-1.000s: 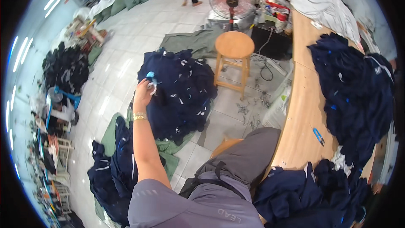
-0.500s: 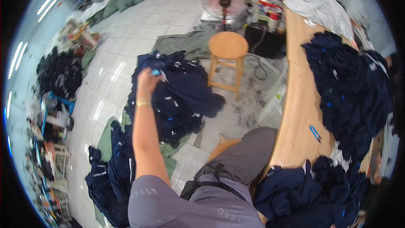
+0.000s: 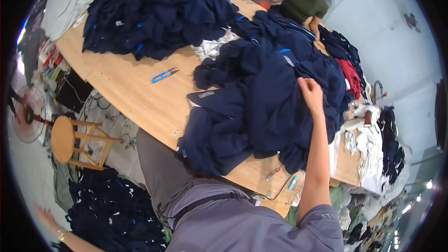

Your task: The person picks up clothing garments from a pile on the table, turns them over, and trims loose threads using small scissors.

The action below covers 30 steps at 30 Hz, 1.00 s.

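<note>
My right hand (image 3: 311,94) reaches over the table with fingers closed on a navy garment (image 3: 275,98) in a heap. The garment has a pale label and a blue edge at its upper part. Beside it, nearer to me, is another folded navy piece (image 3: 214,126) with a grey-white label. My left hand (image 3: 45,218), a gold bracelet at its wrist, is out at the lower left with fingers spread and nothing in them. It is nearest to the navy garment pile (image 3: 109,210) on the floor.
Blue thread snips (image 3: 164,75) lie on the wooden table (image 3: 126,84). A larger navy heap (image 3: 158,14) covers its far side. A co-worker (image 3: 303,2) is across the table. A wooden stool (image 3: 64,139) and a fan (image 3: 28,114) stand left. A light-blue cylinder (image 3: 293,183) lies at the near edge.
The view has swung right from the floor pile to the table. My left hand, earlier closed at a navy garment over the pile, is now open and empty. My right hand has come into view.
</note>
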Motion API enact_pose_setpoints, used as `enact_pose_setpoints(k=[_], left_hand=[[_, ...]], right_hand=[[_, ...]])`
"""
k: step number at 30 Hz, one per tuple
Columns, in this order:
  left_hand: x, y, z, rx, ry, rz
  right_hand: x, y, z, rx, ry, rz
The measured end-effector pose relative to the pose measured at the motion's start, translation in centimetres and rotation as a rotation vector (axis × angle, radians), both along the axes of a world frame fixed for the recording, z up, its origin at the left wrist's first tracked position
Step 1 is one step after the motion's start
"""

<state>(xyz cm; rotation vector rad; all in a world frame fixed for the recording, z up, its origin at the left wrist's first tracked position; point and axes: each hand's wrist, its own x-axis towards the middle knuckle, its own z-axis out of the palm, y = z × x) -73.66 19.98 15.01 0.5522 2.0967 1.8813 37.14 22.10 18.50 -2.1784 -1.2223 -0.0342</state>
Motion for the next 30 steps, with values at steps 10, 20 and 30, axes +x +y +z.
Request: enact_pose_setpoints(k=[10, 20, 30], left_hand=[[61.5, 15.0, -4.6, -0.089, -0.245, -1.475], [74.2, 14.5, -13.9, -0.361, -1.216, -1.814], [70.3, 14.2, -10.2, -0.406, -1.193, -1.525]], right_hand=[[-10.4, -2.4, 1.1, 0.672, -0.05, 0.109], [-25.2, -8.6, -2.3, 0.401, 0.04, 0.683], [-17.6, -9.9, -9.3, 0.249, 0.104, -0.121]])
